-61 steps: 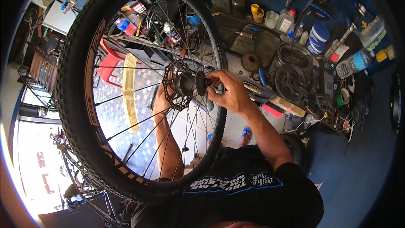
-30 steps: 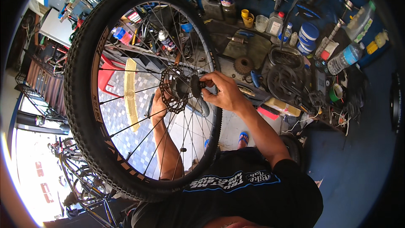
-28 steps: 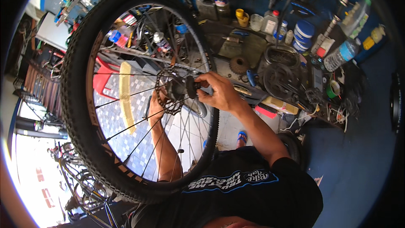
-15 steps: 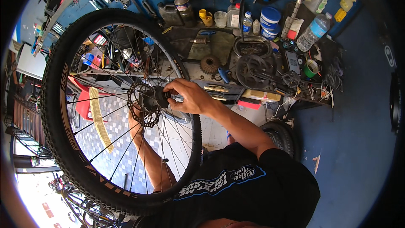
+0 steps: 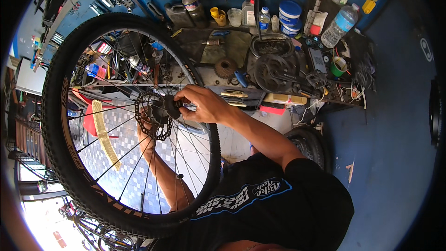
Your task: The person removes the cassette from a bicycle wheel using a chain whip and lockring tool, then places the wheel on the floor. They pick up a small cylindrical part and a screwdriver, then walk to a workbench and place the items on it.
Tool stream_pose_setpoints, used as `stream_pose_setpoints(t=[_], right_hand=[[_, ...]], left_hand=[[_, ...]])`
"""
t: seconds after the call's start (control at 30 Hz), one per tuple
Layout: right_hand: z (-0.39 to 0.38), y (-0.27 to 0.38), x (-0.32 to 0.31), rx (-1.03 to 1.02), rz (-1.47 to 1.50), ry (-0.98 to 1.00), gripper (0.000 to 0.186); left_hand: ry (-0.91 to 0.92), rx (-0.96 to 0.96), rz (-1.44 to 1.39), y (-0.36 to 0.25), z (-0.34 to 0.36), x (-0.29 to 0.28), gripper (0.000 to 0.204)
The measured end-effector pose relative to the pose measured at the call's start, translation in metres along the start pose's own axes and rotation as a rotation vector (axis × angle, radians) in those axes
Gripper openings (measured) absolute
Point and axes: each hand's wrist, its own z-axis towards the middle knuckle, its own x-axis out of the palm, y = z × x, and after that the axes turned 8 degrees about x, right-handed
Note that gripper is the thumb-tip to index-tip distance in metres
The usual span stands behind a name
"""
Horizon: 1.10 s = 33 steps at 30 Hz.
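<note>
A bicycle wheel (image 5: pixel 62 188) with a knobby black tyre stands upright at the left, facing me at a slant. Its black hub (image 5: pixel 163 108) carries a disc brake rotor (image 5: pixel 139 115). My right hand (image 5: pixel 200 104) is closed, thumb and fingers pinching the dark end of the hub. On the rotor's other side my left hand (image 5: pixel 146 135) reaches up behind the spokes to the hub, fingers curled and partly hidden by rotor and spokes. A long yellowish reflector (image 5: pixel 106 135) sits among the spokes.
Behind the wheel runs a cluttered workbench (image 5: pixel 211 78) with a cassette (image 5: pixel 225 68), a blue-handled tool (image 5: pixel 241 79), a crankset (image 5: pixel 276 74), bottles and tubs (image 5: pixel 290 13). Tools hang on the blue wall. Another tyre (image 5: pixel 306 146) stands below the bench, and bicycles (image 5: pixel 93 230) are at lower left.
The view has shifted slightly, so the bench appears a little further left. The wheel and my right hand also sit slightly further left in the picture; both hands stay at the hub.
</note>
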Motion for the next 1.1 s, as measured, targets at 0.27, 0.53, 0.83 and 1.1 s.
stream_pose_setpoints(t=[0.27,0.53,0.83,1.1], right_hand=[[0.001,-0.007,0.003,-0.044,0.043,-0.036,0.037],[0.003,-0.001,0.002,-0.024,0.027,-0.006,0.037],[0.004,-0.003,0.004,-0.021,0.016,-0.009,0.036],[0.002,-0.009,0.001,-0.023,0.006,-0.018,0.036]], left_hand=[[0.005,-0.080,0.077,0.009,0.007,-0.012,0.053],[0.058,-0.164,0.224,0.005,0.004,-0.023,0.052],[0.003,-0.106,0.109,0.010,0.003,-0.021,0.046],[0.055,-0.027,-0.108,-0.013,0.005,0.012,0.052]])
